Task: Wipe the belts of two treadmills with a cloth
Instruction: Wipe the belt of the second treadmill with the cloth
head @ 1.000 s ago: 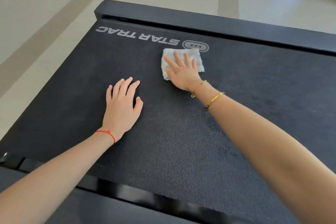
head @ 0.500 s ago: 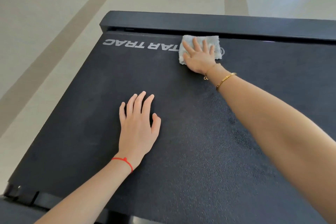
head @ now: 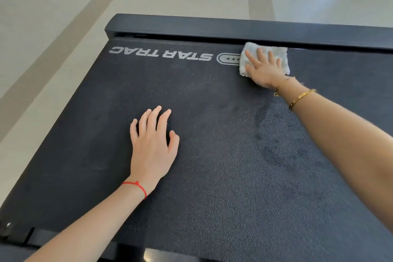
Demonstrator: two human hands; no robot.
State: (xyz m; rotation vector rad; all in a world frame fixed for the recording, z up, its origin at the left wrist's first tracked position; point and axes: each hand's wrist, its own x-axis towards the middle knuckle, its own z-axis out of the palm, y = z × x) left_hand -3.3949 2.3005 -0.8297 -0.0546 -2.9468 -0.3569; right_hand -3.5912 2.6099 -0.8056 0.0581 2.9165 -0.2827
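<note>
With spread fingers (head: 259, 54) the right hand (head: 264, 70) presses the cloth (head: 280, 53) flat at the belt's (head: 212, 155) far edge, just right of the STAR TRAC logo (head: 161, 54), while the left hand (head: 152, 147) rests open nearer; pushed farther, the cloth could likely snag under the end cover (head: 234, 27).

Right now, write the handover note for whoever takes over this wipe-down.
Left hand: open, flat on the treadmill belt mid-width, bracing, holds nothing.
Right hand: open, fingers spread, pressing the white cloth onto the belt at its far edge, against the black end rail, just right of the STAR TRAC logo.
Done: a darker streak runs down the belt below the cloth, likely the wiped strip.
Left: the belt to the left of the streak and under the logo looks duller, probably not yet wiped. No second treadmill can be identified here, and its belt is still to do.
</note>
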